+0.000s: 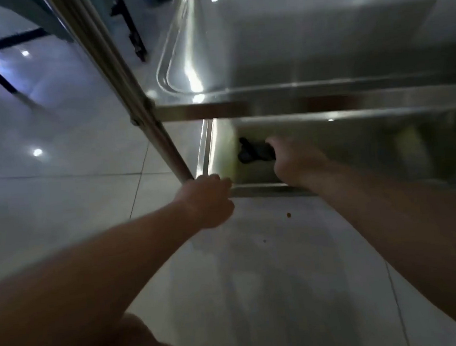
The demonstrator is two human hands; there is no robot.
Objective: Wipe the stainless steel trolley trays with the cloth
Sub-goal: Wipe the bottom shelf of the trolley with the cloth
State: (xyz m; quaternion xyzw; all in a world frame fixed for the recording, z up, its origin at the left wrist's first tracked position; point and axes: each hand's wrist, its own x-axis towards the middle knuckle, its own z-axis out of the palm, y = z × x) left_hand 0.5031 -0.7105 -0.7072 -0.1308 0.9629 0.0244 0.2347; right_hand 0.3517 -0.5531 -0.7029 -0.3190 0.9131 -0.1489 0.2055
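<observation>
Steel fills the upper right of the view: the trolley's upper tray (320, 42) gleams with ceiling-light reflections, and below it sits the lower tray (355, 141), dimmer and in shadow. Down there the right hand (294, 159) reaches in over the near rim, fingers curled around a dark cloth (252, 151) that lies bunched against the tray floor near its left end, close to the left wall. The left hand (209, 198) is at the near left corner of that lower tray, right where the slanted upright post (121, 83) meets the frame; its fingers curl over the corner rim, gripping it. Both forearms stretch in from the bottom of the view, bare. Under the trolley lies a pale tiled floor (57, 164), glossy, with bright spots of light on it and two small brown specks (288, 215) near the tray's front edge. Dark black bar shapes (131, 27) show on the floor at the upper left, too blurred to make out.
</observation>
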